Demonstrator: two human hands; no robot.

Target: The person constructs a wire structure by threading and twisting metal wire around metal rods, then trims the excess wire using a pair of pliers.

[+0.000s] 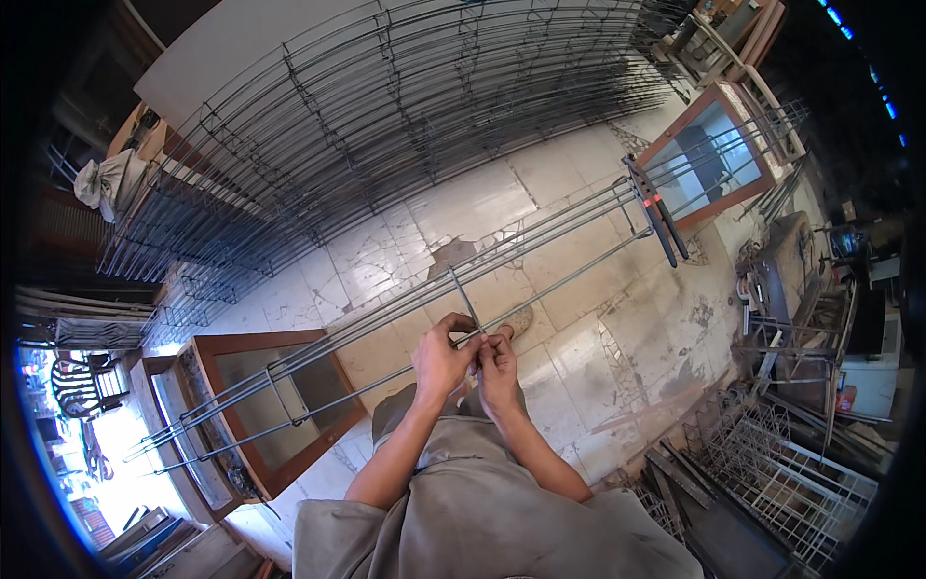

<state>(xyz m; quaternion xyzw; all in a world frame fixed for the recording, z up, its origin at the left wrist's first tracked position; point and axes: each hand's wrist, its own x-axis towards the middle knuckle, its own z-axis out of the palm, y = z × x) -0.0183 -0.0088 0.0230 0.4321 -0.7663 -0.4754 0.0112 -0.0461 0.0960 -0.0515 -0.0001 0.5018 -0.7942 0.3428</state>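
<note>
Long grey steel-rod frame [569, 276] lies diagonally, lower left to upper right. Left hand [443, 359] and right hand [498, 374] pinched tight on thin grey steel stirrup [464, 296], mid-picture. Probably light, stiff; best held near corners.

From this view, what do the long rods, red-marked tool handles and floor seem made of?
Long rods: likely steel, dull grey; thin, with a faint metallic sheen.
Tool handles: dark with red marks; perhaps coated metal or plastic sleeves, can't tell.
Floor: probably stone or ceramic tile, semi-gloss, given reflections, joints and cracks.
</note>
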